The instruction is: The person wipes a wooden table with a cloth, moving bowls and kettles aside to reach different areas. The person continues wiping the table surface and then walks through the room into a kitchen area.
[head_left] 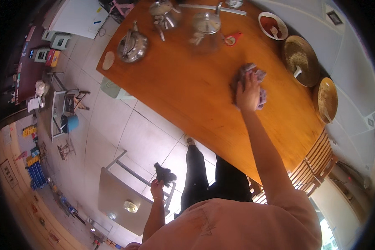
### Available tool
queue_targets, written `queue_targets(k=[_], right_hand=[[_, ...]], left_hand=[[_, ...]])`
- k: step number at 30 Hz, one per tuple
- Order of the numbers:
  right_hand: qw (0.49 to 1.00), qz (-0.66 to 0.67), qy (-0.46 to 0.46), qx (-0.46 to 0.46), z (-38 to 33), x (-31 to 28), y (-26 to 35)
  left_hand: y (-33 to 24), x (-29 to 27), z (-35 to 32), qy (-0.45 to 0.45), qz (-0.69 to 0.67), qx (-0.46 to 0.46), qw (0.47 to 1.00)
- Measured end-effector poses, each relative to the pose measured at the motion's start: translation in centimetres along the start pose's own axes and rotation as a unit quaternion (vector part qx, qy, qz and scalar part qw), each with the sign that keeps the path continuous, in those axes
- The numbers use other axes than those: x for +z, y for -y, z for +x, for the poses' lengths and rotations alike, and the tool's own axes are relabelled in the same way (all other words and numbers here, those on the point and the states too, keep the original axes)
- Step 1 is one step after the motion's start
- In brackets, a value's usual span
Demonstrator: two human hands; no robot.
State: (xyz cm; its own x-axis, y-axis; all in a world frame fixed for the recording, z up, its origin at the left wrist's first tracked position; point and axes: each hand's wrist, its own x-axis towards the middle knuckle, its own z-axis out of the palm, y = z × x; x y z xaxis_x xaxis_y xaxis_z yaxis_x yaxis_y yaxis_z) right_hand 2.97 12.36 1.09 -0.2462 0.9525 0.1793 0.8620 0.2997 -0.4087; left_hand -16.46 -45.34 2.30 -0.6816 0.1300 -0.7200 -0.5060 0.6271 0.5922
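Observation:
My right hand presses a crumpled purple-grey cloth onto the orange-brown wooden table, its fingers spread over the folds. Off to the left, below the table's near edge, my left hand is closed on a dark, ragged rag that hangs over the floor. Nearest to the right hand, toward the back, lies a small red-rimmed item. Beyond it stand a shiny metal pot, a second metal pot and a metal kettle.
Along the wall at the right are a white bowl of red powder, a large brown bowl and a tan bowl, each with a spoon. A round disc sits by the left corner. A slatted wooden chair abuts the table.

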Motion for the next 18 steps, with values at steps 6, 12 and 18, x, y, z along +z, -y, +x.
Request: queue_targets(k=[6,12,18], right_hand=[[0.915,-0.168,0.283,-0.232,-0.3,6.2,19.9],[0.902,0.138,0.098,-0.396,-1.2,12.0,31.7],[0.977,0.121,0.121,-0.130,-10.1,7.1,20.1]], left_hand=[[3.0,-3.4,-0.9,-0.027,-0.009,-0.011,1.000],[6.6,-7.5,-2.6,-0.113,-0.047,-0.052,0.991],[6.1,-11.5,1.9,-0.027,0.017,-0.026,0.999]])
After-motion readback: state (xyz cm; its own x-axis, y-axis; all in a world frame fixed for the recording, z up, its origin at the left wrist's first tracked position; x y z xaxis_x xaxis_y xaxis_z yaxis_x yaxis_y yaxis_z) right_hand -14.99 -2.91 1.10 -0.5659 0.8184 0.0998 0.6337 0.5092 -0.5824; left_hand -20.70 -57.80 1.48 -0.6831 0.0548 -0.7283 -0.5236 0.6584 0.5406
